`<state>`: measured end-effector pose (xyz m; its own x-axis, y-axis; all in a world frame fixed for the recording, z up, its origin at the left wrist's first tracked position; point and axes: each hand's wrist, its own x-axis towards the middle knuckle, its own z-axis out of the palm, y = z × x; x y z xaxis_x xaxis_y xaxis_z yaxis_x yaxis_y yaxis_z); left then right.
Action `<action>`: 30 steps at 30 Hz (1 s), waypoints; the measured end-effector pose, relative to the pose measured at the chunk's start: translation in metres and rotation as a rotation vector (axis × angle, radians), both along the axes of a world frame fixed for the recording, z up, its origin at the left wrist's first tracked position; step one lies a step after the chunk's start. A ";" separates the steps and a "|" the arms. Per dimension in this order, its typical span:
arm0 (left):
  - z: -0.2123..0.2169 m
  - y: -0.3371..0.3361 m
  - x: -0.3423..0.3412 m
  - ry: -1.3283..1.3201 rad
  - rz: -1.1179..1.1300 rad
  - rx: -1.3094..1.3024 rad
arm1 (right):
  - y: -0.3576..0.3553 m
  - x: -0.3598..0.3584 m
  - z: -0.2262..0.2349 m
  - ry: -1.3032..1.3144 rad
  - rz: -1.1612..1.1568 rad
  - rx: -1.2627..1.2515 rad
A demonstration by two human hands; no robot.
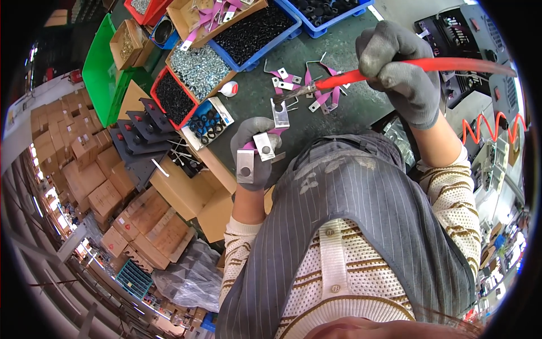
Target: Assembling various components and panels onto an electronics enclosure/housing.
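My left hand [249, 129], in a grey glove, is closed on a metal bracket piece [245, 160] with silver holed end plates and purple covering between them. One holed plate [280, 116] sticks out past the fingers toward the tool. My right hand [398, 48], gloved too, grips a long red-handled hand tool [339, 80]. Its narrow dark metal tip meets or nearly meets the upper plate; whether they touch, I cannot tell. The tool's exact kind is unclear, and its far handle end is blurred. Beyond the hands lie loose purple-covered metal pieces [323, 100] on the dark green bench [316, 121].
Blue bins [265, 53] of black parts, a carton of silver screws [200, 70] and a red bin of black screws [172, 97] line the far left. A white-and-red bottle [228, 88] stands nearby. Black equipment [460, 39] and a coiled red hose [494, 127] are at right.
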<state>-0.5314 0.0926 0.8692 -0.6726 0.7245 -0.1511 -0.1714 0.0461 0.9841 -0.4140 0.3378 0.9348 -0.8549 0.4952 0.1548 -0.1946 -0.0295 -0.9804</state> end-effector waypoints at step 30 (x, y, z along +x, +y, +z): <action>0.006 0.004 -0.014 0.008 -0.054 0.099 | 0.016 0.004 -0.003 0.222 0.342 0.437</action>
<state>-0.5453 0.0961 0.8752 -0.6334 0.7705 -0.0716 -0.1632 -0.0425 0.9857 -0.4100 0.3537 0.9321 -0.8784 0.0481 0.4755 -0.4468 0.2706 -0.8527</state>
